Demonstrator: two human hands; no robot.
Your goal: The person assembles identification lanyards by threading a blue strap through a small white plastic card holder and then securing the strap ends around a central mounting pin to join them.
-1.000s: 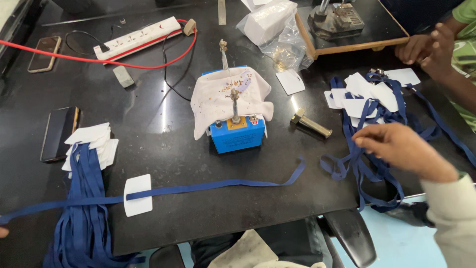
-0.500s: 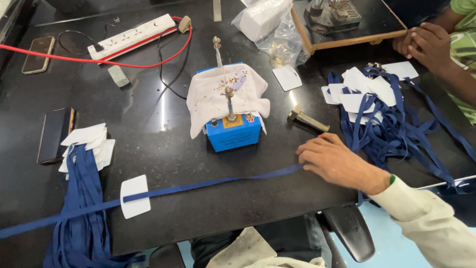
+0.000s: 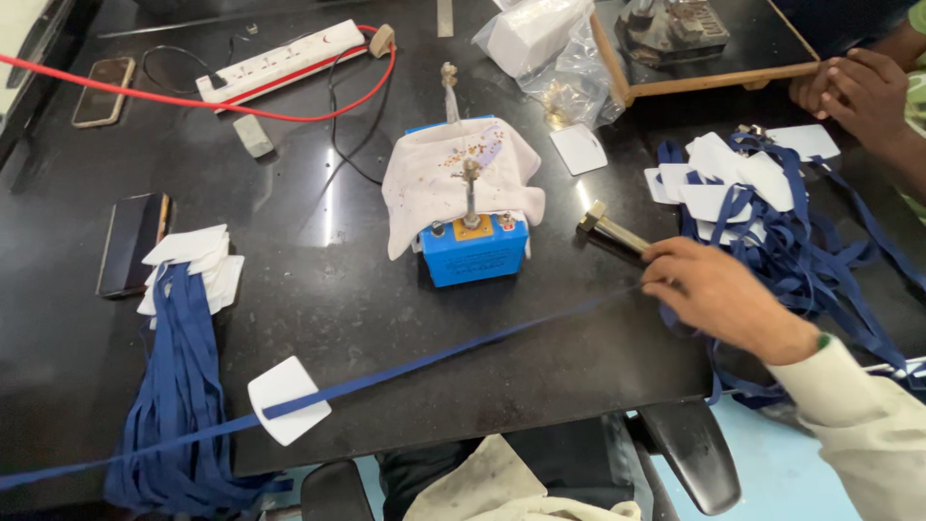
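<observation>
A person's right hand [image 3: 719, 294] rests on a black desk [image 3: 328, 280], fingers curled and pinched on the end of a long blue strap [image 3: 453, 349]; the strap runs taut from that hand diagonally across the desk towards the lower left edge of the view, passing through a white card tag [image 3: 287, 399] that lies near the desk's front edge; the left hand is out of sight, so its state cannot be told. Just behind the right hand lies a small brass-headed tool [image 3: 610, 229], close to the knuckles; whether it touches them cannot be told. To the right, a tangled heap of blue straps with white tags [image 3: 762, 207] spreads over the desk's corner and hangs over its edge; another person's hands [image 3: 858, 87] rest at the far right corner, beside a wooden tray [image 3: 694, 82] carrying a dark metal device. At the centre stands a small blue box-shaped machine [image 3: 475, 251] with an upright metal rod, draped behind in a stained white cloth [image 3: 434, 174]. At the left, a sorted bundle of blue straps [image 3: 183, 386] hangs over the front edge, its white tags stacked at the top; a dark phone [image 3: 130, 243] lies just beside it. Farther back sit a white power strip [image 3: 280, 60] with a red cable [image 3: 145, 96], a second phone [image 3: 101, 92] and a clear plastic bag [image 3: 545, 43].
</observation>
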